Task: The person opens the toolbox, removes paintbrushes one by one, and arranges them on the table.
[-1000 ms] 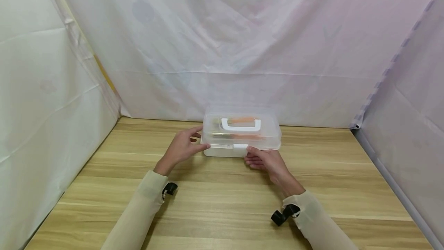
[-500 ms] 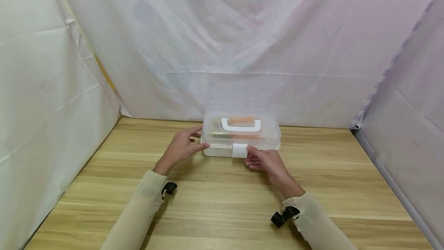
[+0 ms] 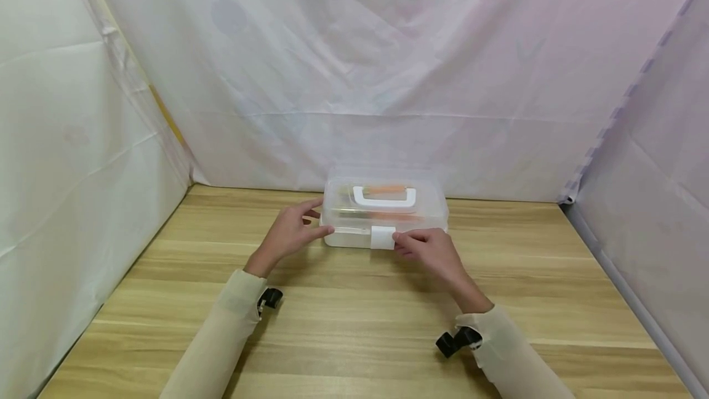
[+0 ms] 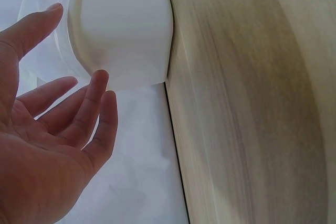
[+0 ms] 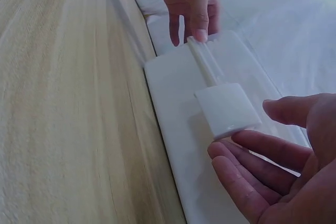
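A storage box [image 3: 343, 238] with a white base, a clear lid [image 3: 343, 199] and a white carry handle [image 3: 384, 204] stands with the lid down. Orange-and-clear items [image 3: 388, 217] show blurred through the lid. My left hand [image 3: 290, 233] is at the box's left end, thumb by the front rim and fingers spread loosely along the end wall [image 4: 131, 35]. My right hand [image 3: 434, 251] is at the front, its fingertips touching the edge of the white latch [image 5: 228, 109]. That latch flap juts out from the front wall. In the right wrist view the thumb stands apart from it.
The box rests at the back of a wood-grain table [image 3: 343, 325], close to a hanging white cloth [image 3: 354, 79]. More cloth [image 3: 55, 171] hangs at the left and right sides. A black wrist mount [image 3: 458, 340] sits on each sleeve.
The latch flap shows larger and lower than a second ago, having swung outward. My right hand's fingers have risen behind the thumb beside it. The left hand and the box stay in place.
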A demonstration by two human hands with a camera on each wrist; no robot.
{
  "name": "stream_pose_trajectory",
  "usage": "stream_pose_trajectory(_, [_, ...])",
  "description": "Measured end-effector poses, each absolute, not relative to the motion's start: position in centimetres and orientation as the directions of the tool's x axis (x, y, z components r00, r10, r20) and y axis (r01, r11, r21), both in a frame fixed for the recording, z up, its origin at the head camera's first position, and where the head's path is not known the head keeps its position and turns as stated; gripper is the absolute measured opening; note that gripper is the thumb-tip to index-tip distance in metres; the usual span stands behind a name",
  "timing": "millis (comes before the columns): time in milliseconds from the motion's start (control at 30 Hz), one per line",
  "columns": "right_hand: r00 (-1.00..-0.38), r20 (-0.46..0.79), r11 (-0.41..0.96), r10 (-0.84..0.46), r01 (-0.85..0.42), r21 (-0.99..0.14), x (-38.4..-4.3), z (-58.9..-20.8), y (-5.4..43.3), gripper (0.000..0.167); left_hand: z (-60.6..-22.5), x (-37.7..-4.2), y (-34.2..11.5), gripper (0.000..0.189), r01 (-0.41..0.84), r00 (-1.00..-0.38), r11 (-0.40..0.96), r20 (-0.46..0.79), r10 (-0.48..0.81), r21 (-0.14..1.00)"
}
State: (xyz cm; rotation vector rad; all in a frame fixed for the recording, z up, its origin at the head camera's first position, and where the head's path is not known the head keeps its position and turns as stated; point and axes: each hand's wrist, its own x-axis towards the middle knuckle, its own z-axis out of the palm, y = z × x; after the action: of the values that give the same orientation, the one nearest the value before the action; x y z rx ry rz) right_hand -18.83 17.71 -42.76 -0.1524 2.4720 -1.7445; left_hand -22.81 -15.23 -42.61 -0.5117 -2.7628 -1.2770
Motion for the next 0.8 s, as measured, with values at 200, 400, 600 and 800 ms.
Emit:
stream_pose_trajectory(200, [-0.987,-0.025,0.304,-0.156,-0.023,-0.952,-18.81,-42.36,17.9,0.036,-42.63,-22.84,-15.23,0.074,0.317,-0.944,0.602,0.185,0.273,0.733])
stream_pose_trajectory(400, [-0.986,-0.017,0.301,-0.164,-0.034,-0.953,-18.94,-42.42,18.02,0.027,-42.51,-22.87,-15.2,0.074,0.319,-0.944,0.597,0.188,0.272,0.736])
stream_pose_trajectory(600, [-0.985,0.001,0.429,-0.173,-0.076,-0.9,-18.96,-42.52,18.04,0.018,-42.47,-22.91,-15.17,0.074,0.325,-0.942,0.601,0.191,0.276,0.73])
stream_pose_trajectory(800, [-0.974,0.046,0.522,-0.223,-0.16,-0.838,-19.05,-42.78,18.1,0.009,-42.53,-22.9,-15.24,0.074,0.327,-0.941,0.602,0.193,0.278,0.729])
